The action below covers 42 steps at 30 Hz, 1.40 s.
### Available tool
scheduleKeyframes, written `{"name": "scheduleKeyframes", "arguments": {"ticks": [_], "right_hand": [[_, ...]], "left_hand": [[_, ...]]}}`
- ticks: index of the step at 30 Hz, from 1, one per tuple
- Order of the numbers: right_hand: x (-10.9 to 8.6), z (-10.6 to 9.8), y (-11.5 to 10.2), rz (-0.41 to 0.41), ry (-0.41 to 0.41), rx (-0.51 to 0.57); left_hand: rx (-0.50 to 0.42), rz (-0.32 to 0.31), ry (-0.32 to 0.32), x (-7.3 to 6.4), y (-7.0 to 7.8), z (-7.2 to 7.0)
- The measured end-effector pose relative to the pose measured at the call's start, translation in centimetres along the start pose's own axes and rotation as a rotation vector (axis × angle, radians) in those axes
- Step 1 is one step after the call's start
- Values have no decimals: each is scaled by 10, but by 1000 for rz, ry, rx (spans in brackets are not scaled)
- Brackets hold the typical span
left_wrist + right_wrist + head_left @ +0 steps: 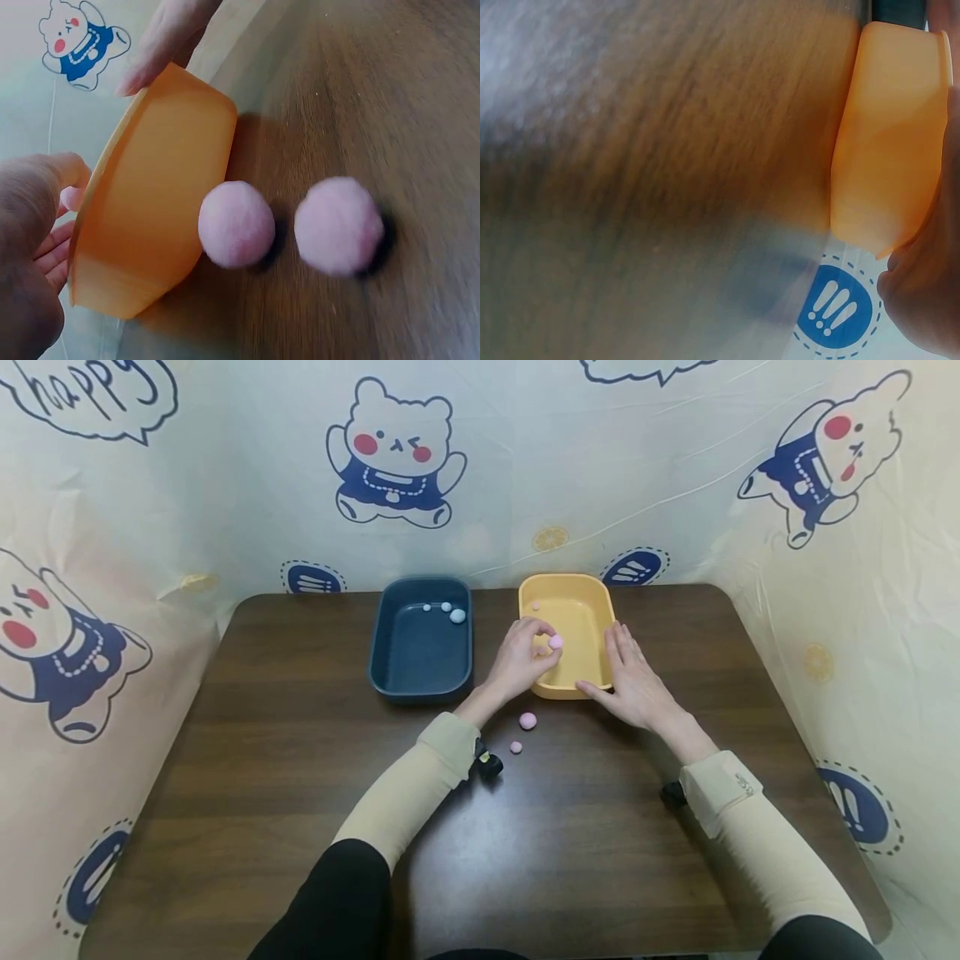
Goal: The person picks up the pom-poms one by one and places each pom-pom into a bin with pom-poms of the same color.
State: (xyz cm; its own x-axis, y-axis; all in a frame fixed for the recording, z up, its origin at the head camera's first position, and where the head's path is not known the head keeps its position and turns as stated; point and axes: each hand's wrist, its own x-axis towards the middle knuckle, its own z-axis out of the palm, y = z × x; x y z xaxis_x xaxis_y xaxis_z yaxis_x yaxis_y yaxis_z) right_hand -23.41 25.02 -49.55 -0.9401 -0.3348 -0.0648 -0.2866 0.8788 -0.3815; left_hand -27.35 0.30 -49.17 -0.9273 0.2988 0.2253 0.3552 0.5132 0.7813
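My left hand (517,657) pinches a small pink ball (556,642) between thumb and forefinger, over the left side of the yellow tray (570,692). With fingers straight, my right hand (637,687) touches the tray's right side and its near right corner. One tiny pink ball (536,606) lies inside the tray at the far left. Two more pink balls, a larger one (528,721) and a smaller one (516,747), lie on the table in front of the tray. The left wrist view shows them close up beside the tray wall (161,202).
Left of the yellow tray stands a dark blue tray (420,689) holding several pale blue balls (457,617). Both trays stand near the far edge of the brown wooden table (285,777). A sheet printed with cartoon bears (393,452) hangs around the table.
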Motion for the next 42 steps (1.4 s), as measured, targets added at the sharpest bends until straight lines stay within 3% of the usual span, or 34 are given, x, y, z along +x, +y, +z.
{"name": "scheduleKeyframes", "arguments": {"ticks": [5, 6, 9, 12, 13, 22, 32, 33, 38, 42], "right_hand": [[1, 2, 1, 8, 0, -3], [1, 2, 1, 8, 1, -4], [1, 1, 1, 5, 3, -6], [1, 1, 2, -7, 13, -9], [1, 1, 2, -11, 16, -12], [0, 2, 2, -21, 28, -19], [0, 0, 1, -11, 19, -30], [0, 0, 1, -7, 17, -29], [0, -1, 1, 0, 17, -29], [1, 1, 0, 0, 8, -25]], "left_hand": [[43, 9, -2, 6, 1, 6], [50, 17, 4, 11, -8, 12], [64, 14, 7, 12, -9, 15], [83, 23, 0, 13, -9, 19], [92, 21, -4, 8, 1, 14], [178, 16, 2, 6, 0, 20], [145, 19, 21, 6, 0, 19], [139, 21, 30, 10, -8, 24], [116, 43, 44, 10, -9, 23], [61, 48, 41, 1, -3, 14]]}}
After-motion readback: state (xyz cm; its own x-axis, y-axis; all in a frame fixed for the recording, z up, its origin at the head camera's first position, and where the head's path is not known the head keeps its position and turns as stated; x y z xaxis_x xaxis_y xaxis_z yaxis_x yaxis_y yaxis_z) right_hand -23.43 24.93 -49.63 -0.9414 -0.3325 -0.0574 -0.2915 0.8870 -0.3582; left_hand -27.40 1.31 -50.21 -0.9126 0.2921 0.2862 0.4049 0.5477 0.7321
